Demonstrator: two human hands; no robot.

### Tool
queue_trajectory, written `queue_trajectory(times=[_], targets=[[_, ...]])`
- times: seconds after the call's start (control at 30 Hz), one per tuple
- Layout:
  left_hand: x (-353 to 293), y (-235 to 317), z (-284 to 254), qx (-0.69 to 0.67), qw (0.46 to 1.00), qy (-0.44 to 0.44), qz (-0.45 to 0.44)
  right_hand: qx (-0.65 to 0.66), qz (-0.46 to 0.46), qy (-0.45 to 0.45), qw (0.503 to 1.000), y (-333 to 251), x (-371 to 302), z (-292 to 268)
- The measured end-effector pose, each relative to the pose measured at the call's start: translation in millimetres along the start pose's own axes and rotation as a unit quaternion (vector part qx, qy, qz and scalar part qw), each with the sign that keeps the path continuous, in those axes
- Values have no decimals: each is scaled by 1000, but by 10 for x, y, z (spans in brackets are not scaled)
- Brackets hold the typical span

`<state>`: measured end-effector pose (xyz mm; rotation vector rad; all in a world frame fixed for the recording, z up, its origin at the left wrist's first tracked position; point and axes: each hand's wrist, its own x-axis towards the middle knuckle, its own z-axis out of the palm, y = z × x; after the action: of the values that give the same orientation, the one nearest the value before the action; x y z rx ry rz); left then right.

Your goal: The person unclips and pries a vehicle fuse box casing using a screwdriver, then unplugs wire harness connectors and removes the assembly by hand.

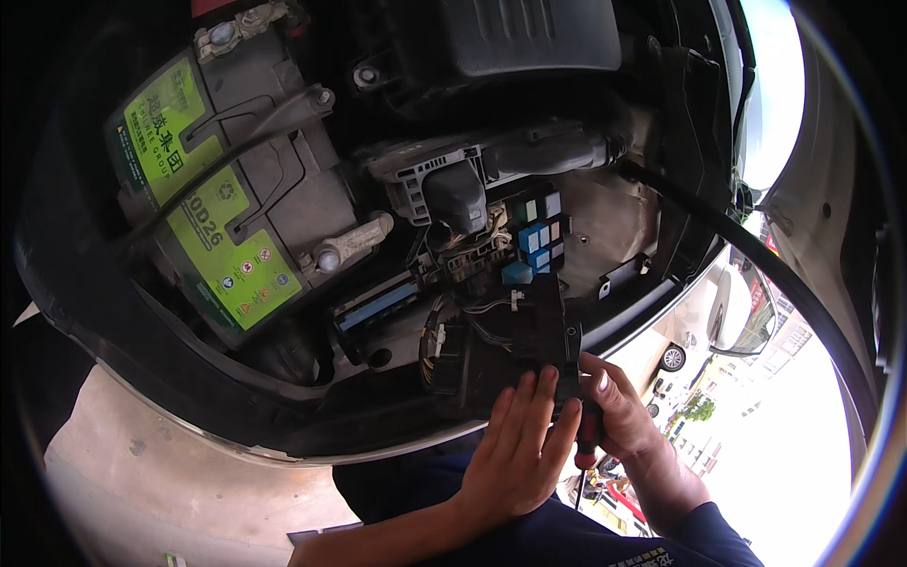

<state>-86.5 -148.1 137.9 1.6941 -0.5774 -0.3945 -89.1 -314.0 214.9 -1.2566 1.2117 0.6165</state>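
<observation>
A black plastic electrical box (505,364) with wires is tilted up at the front edge of a car's engine bay. My left hand (515,449) lies flat against its near side, fingers stretched out. Beside it, my right hand (628,416) is closed around a screwdriver (587,440) with a red and black handle, its shaft pointing down. The right thumb and fingers are also at the box's right edge; their exact hold there is partly hidden. Behind the box sits an uncovered fuse box with blue and grey relays (535,238). A wire bundle (435,340) runs along the box's left side.
To the left is a car battery (241,180) with a green label and metal clamps. A black air filter housing (529,38) is at the top. A black hose (756,255) crosses on the right. The white body edge (236,452) curves below; parked cars (675,354) stand outside.
</observation>
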Motion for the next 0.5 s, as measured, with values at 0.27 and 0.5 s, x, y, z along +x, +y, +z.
queue_trajectory(times=[0.27, 0.5], targets=[[-24, -186, -220, -117, 991, -67, 15, -22, 9, 68, 997, 4, 54, 163], [-73, -416, -325, -22, 999, -31, 28, -81, 7, 33, 996, 24, -26, -49]])
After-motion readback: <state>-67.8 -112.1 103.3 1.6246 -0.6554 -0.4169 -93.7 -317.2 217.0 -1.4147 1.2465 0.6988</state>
